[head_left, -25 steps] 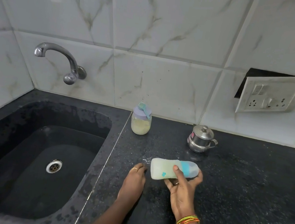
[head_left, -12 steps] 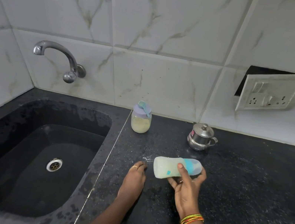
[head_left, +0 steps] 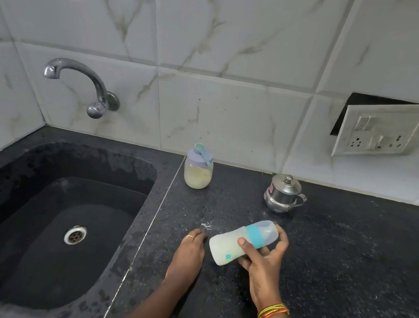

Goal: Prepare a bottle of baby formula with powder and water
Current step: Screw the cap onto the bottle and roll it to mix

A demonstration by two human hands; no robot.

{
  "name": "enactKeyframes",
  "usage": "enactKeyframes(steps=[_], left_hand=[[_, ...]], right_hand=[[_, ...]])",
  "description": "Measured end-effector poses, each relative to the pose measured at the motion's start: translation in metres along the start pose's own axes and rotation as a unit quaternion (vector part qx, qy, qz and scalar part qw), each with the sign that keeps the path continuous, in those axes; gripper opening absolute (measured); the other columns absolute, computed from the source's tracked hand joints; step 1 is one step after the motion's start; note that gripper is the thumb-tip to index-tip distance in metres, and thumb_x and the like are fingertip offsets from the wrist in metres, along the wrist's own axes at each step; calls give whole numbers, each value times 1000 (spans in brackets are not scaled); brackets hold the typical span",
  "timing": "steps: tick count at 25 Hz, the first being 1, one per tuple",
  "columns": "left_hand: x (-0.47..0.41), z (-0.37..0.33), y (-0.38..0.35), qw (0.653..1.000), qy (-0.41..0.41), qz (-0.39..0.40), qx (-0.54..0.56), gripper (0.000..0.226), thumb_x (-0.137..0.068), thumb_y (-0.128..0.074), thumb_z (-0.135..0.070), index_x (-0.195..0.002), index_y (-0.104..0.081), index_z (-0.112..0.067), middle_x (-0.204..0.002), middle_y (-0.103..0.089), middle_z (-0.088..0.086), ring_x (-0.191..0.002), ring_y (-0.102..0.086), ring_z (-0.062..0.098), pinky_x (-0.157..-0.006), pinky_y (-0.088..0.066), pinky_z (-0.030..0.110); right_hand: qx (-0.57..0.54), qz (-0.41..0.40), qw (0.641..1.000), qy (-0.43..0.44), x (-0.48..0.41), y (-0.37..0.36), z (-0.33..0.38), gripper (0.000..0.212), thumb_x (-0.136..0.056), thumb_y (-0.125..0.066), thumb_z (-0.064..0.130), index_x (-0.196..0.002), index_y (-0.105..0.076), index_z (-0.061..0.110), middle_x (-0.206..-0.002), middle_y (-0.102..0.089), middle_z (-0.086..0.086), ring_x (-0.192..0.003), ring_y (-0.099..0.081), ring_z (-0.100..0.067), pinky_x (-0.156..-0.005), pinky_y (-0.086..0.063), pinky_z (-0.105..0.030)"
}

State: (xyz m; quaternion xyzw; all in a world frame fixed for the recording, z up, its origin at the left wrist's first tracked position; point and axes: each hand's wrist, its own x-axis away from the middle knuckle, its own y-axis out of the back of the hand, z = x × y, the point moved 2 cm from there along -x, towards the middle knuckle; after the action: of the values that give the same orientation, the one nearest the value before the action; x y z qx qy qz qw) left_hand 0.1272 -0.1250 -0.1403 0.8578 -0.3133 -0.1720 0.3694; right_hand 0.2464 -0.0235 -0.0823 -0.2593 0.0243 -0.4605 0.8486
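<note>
The right hand [head_left: 263, 268] is curling round the tilted bottle [head_left: 225, 246]. The left hand [head_left: 188, 252] is lying loose just beside it, holding nothing.

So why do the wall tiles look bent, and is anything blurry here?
Head view: the wide-angle lens bows the tile lines; the countertop smears toward the lower right corner; the bottle in the right hand is fairly sharp; glare sits on the tap and steel pot.
</note>
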Motion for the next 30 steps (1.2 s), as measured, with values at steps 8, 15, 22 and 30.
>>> enactKeyframes(steps=[8, 15, 22, 30], left_hand=[[-2, 1, -4, 999, 7, -15, -27, 40, -98, -38, -10, -137, -42, -12, -145, -39, 2, -132, -38, 15, -111, -32, 27], [-4, 6, -6, 999, 4, -11, -30, 39, -97, -41, -15, -135, -44, -14, -142, -43, 3, -129, -41, 16, -108, -37, 30], [-5, 8, -7, 999, 9, -13, -38, 41, -97, -38, -12, -138, -40, -12, -147, -37, 4, -135, -34, 17, -113, -29, 28], [-6, 8, -8, 999, 2, -19, -45, 41, -97, -38, -9, -137, -42, -11, -145, -40, 4, -132, -38, 16, -111, -31, 26]], right_hand=[[-7, -3, 1000, 0, 4, -2, 0, 71, -83, -62, -5, -132, -28, 36, -112, -58, -3, -96, -63, -18, -71, -57, -43], [-3, 18, 1000, 9, 4, -5, 0, 74, -79, -63, -11, -121, -35, 43, -113, -59, -4, -100, -62, -21, -75, -57, -46], [-16, 17, 1000, 3, 1, -4, 0, 76, -76, -63, -16, -120, -39, 42, -117, -58, -6, -105, -60, -23, -77, -57, -45], [-58, -2, 998, -1, 3, -1, -2, 72, -79, -60, -14, -123, -38, 39, -113, -60, -5, -101, -61, -23, -76, -55, -46]])
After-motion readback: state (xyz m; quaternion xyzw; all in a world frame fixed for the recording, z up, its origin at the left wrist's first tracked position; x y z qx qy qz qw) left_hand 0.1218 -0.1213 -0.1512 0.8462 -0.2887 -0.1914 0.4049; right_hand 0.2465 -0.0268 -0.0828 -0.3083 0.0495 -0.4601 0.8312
